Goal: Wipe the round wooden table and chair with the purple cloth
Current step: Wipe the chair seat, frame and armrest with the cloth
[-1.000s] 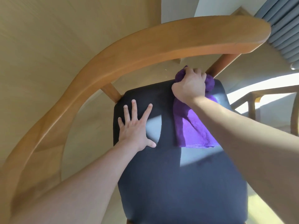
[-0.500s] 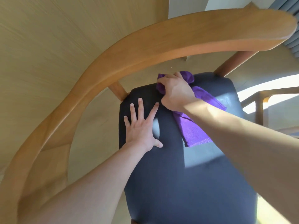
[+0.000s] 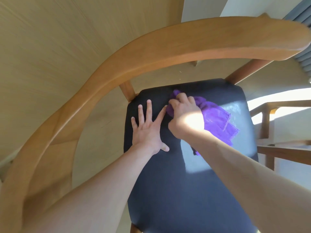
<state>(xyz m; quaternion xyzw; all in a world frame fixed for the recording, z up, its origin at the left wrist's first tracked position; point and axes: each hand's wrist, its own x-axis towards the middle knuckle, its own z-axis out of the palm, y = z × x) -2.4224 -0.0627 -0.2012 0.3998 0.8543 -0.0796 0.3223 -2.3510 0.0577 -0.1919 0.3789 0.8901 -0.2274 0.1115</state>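
Head view: the purple cloth lies bunched on the rear half of the chair's dark seat cushion, partly in a patch of sunlight. The right hand sits on the cloth's left end, fingers curled into the fabric and grasping it. Just beside it, the left hand rests flat on the cushion, fingers straight and spread, its index fingertip almost at the cloth. The chair's curved wooden backrest arches around the seat. Pale wooden floor lies beyond, and another wooden frame stands at right.
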